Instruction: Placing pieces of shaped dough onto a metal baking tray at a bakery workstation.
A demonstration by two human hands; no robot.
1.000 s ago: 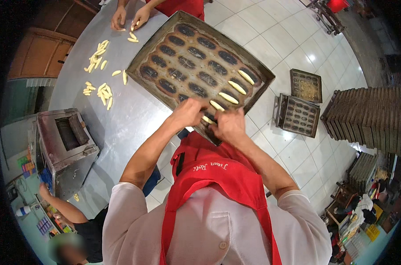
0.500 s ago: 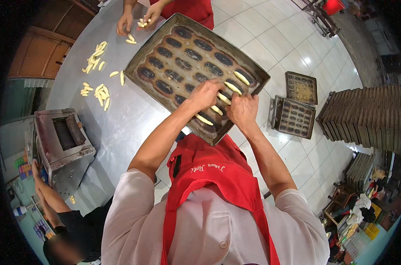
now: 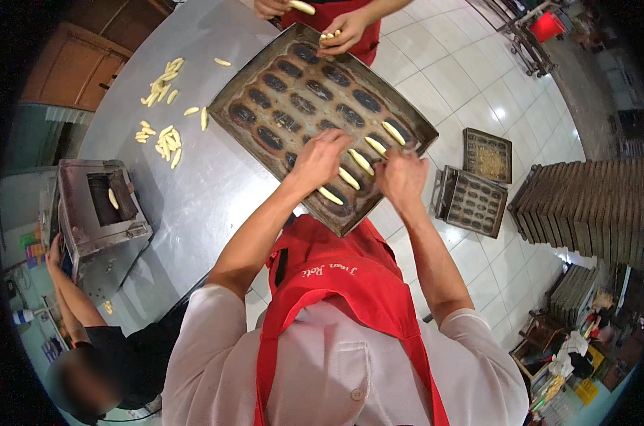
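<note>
A dark metal baking tray with rows of blackened oval marks lies tilted before me. Several pale dough rolls form a diagonal row along its near right side. My left hand is over the tray beside the row, its fingers curled together; whatever may be in them is hidden. Close to the end of an upper dough roll is my right hand, fingers bent and blurred, so its grip is unclear. Across the tray, a co-worker's hand holds small dough pieces over the far edge; their other hand has one roll.
Loose dough pieces lie in piles on the metal table. A boxy machine stands at left with a roll in its opening, a person beside it. Trays sit low at right near a tall tray stack.
My left hand has drawn back from the middle roll, and my right hand has shifted slightly right. The co-worker's hands have moved from the table to the tray's far edge. A roll now shows in the machine.
</note>
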